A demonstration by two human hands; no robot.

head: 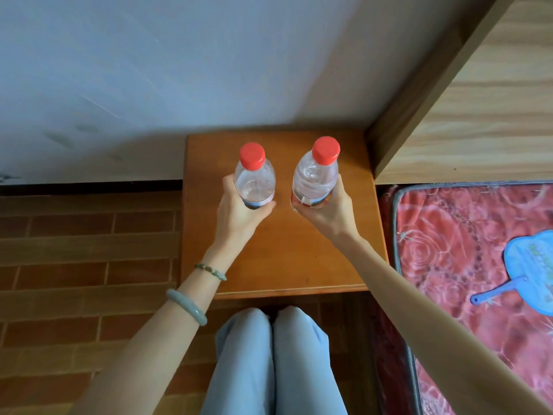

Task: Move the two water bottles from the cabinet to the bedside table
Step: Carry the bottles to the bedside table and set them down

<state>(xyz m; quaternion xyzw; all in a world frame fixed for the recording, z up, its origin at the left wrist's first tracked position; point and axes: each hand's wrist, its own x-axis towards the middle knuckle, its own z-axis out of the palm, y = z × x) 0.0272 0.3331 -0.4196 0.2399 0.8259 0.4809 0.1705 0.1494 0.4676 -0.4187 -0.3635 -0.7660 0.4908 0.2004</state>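
One water bottle [255, 179] is held tight in the left hand [239, 209], and the other bottle [315, 178] is held tight in the right hand [327, 212]. Both are over the bedside table [278, 253]. They should be kept straight up, lowered slowly until the bottoms are flat on the wood, set a little apart, and only then let go.

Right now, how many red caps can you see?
2. One red cap tops the bottle in the left hand; the other red cap tops the bottle in the right hand. Both are above the bedside table. None seem hidden.
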